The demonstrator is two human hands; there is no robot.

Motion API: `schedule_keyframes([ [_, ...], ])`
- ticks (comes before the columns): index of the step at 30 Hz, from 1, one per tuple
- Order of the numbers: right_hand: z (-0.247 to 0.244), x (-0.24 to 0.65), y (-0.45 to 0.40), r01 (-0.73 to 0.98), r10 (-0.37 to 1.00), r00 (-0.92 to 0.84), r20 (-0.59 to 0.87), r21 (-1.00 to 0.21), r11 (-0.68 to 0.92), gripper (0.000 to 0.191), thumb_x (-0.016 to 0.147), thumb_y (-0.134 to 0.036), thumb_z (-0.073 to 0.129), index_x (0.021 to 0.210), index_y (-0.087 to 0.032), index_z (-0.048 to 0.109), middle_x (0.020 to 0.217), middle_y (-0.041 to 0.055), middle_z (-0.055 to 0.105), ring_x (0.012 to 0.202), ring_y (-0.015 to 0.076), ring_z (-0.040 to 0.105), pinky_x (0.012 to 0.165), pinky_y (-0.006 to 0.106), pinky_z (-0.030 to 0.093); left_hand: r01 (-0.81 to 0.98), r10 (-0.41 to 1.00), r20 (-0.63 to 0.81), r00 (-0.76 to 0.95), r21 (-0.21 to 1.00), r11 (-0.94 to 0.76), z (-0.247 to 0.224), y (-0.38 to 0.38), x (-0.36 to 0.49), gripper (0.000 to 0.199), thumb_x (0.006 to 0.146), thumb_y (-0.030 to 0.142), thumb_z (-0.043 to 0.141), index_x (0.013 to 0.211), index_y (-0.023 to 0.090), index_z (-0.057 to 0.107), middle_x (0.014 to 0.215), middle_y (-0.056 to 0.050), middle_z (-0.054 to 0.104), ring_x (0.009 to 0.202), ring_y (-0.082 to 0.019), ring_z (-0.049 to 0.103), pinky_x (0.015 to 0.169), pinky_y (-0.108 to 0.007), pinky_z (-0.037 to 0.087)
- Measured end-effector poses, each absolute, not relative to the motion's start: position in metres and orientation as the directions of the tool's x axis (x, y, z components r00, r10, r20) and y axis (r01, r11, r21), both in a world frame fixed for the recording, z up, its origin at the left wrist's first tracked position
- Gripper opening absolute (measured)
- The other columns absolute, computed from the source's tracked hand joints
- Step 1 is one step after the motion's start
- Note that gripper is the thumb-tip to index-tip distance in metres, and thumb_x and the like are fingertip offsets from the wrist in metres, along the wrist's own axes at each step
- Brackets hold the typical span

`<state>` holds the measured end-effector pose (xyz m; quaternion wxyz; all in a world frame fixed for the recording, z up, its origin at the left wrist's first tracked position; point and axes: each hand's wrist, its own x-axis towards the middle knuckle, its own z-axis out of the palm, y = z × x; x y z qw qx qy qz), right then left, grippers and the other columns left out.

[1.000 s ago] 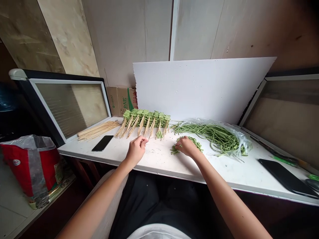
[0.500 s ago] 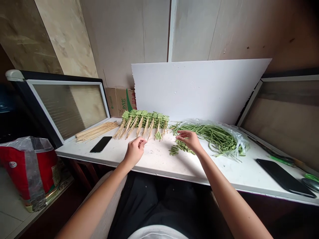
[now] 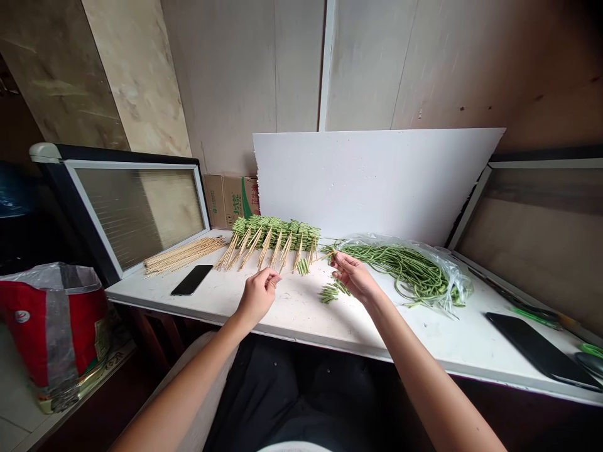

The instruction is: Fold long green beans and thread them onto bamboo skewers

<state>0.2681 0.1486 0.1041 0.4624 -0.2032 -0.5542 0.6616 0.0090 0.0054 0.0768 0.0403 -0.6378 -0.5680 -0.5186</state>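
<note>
My left hand (image 3: 258,294) is closed in a pinch above the table's front half; whatever its fingertips hold is hidden or too small to name. My right hand (image 3: 354,275) pinches a thin, pale stick (image 3: 328,255) between thumb and forefinger. Just below it lie loose cut green bean pieces (image 3: 328,293). Behind both hands, skewered green beans (image 3: 277,229) are stacked in a row, their bare bamboo ends (image 3: 264,250) pointing toward me. One small skewered bean portion (image 3: 303,267) lies in front of the stack.
Long whole beans (image 3: 405,263) lie in a clear plastic bag (image 3: 459,276) on the right. Bare bamboo skewers (image 3: 181,252) and a phone (image 3: 192,280) are left; another dark phone (image 3: 537,342) is right. A white board (image 3: 377,182) and cardboard box (image 3: 233,198) stand behind the white table (image 3: 292,314).
My right hand has moved slightly left, and its fingers have closed on a thin stick. My left hand stays pinched in nearly the same place. The view has tilted up slightly.
</note>
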Motion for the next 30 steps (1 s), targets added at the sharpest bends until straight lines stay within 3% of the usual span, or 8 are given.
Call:
schedule_keyframes([
  [4, 0.101, 0.263, 0.146, -0.435, 0.819, -0.522, 0.239, -0.9, -0.014, 0.03, 0.077, -0.051, 0.086, 0.088, -0.026, 0.072, 0.095, 0.0029, 0.069, 0.086, 0.0168, 0.064, 0.065, 0.025, 0.054, 0.766, 0.687, 0.703, -0.181, 0.539, -0.35, 0.076, 0.006, 0.008, 0.015, 0.098, 0.024, 0.056, 0.088, 0.02, 0.066, 0.075, -0.002, 0.07, 0.064, -0.016, 0.062, 0.063, -0.026, 0.046],
  [8, 0.1, 0.26, 0.144, -0.488, 0.835, -0.5, 0.232, -0.872, -0.05, 0.029, 0.08, -0.051, 0.085, 0.095, -0.029, 0.074, 0.114, 0.0032, 0.073, 0.109, 0.0206, 0.067, 0.072, 0.026, 0.056, 0.767, 0.687, 0.704, -0.179, 0.538, -0.351, 0.074, 0.007, 0.007, 0.013, 0.097, 0.023, 0.057, 0.088, 0.02, 0.066, 0.077, -0.003, 0.071, 0.065, -0.016, 0.063, 0.063, -0.026, 0.046],
  [13, 0.102, 0.258, 0.141, -0.508, 0.859, -0.457, 0.233, -0.861, -0.036, 0.028, 0.081, -0.051, 0.084, 0.099, -0.032, 0.075, 0.125, 0.0012, 0.073, 0.131, 0.0248, 0.06, 0.074, 0.027, 0.057, 0.771, 0.697, 0.695, -0.177, 0.538, -0.341, 0.074, 0.007, 0.006, 0.013, 0.097, 0.022, 0.057, 0.088, 0.02, 0.066, 0.078, -0.003, 0.071, 0.065, -0.016, 0.063, 0.062, -0.025, 0.046],
  [30, 0.101, 0.256, 0.139, -0.515, 0.851, -0.463, 0.249, -0.857, -0.029, 0.028, 0.08, -0.048, 0.085, 0.1, -0.031, 0.077, 0.128, 0.0001, 0.073, 0.137, 0.0254, 0.055, 0.076, 0.026, 0.058, 0.767, 0.698, 0.689, -0.194, 0.55, -0.331, 0.073, 0.007, 0.006, 0.013, 0.096, 0.02, 0.058, 0.087, 0.019, 0.067, 0.077, -0.003, 0.072, 0.066, -0.016, 0.064, 0.063, -0.026, 0.047],
])
